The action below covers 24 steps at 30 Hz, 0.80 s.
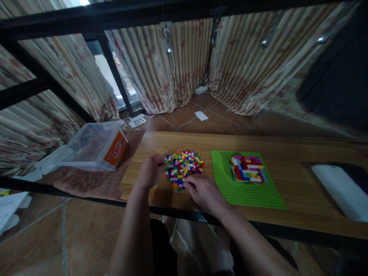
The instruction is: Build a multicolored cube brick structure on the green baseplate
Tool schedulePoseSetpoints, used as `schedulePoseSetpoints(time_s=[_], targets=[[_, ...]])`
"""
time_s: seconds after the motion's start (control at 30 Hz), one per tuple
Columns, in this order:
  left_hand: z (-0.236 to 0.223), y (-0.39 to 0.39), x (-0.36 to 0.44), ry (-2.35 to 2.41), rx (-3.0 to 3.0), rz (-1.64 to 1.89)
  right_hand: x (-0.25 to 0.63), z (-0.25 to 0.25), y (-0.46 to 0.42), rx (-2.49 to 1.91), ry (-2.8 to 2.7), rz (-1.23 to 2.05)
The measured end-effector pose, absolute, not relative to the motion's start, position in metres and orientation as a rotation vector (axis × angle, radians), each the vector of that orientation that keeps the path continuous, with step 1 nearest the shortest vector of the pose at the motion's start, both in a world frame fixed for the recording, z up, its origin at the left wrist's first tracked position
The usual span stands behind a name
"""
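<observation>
From where I stand, both hands are busy at the heap (186, 165) of small coloured bricks in the middle of the table (172, 138), and I take it they are sorting or picking through it. The left hand (151, 172) is at the heap's left edge, fingers bent in close together; I can't tell whether a brick is between them. The right hand (207, 191) comes in at the near right edge, thumb and forefinger drawn together over the bricks, and whether they pinch one I can't tell either. Bricks this small and crowded call for fingertips, and a careless palm could scatter them. Just right of the heap lies the green board (244, 195), with the build (248, 168), a low block of mixed colours, on its far part. The right forearm slants past the board's near left corner, so it partly bars the way in from the near side. Farther right is a white thing (339, 188), too dim to name; at the left, a clear box (92, 145) with an orange label sits on a brown cloth (94, 186), well apart from the build.
</observation>
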State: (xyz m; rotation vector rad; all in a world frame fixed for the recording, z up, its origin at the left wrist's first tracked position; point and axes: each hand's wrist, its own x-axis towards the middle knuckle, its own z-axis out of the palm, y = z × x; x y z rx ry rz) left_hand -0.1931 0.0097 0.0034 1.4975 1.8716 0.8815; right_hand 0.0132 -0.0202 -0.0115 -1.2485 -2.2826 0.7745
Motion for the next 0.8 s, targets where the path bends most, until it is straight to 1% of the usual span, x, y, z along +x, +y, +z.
schedulePoseSetpoints(time_s=[0.13,0.27,0.5,0.8], targets=[[0.006,0.011,-0.171,1.591,1.425,1.085,0.014,-0.007,-0.018,-1.237,-2.204,0.690],[0.006,0.011,-0.135,1.389,1.468,1.088,0.016,-0.003,-0.017,-1.195,-2.080,0.598],[-0.003,0.019,-0.103,1.423,1.579,1.148,0.039,0.008,-0.011,-1.139,-1.689,0.550],[-0.001,0.020,-0.057,1.398,1.732,1.103,0.106,0.009,0.020,-1.304,-0.914,0.415]])
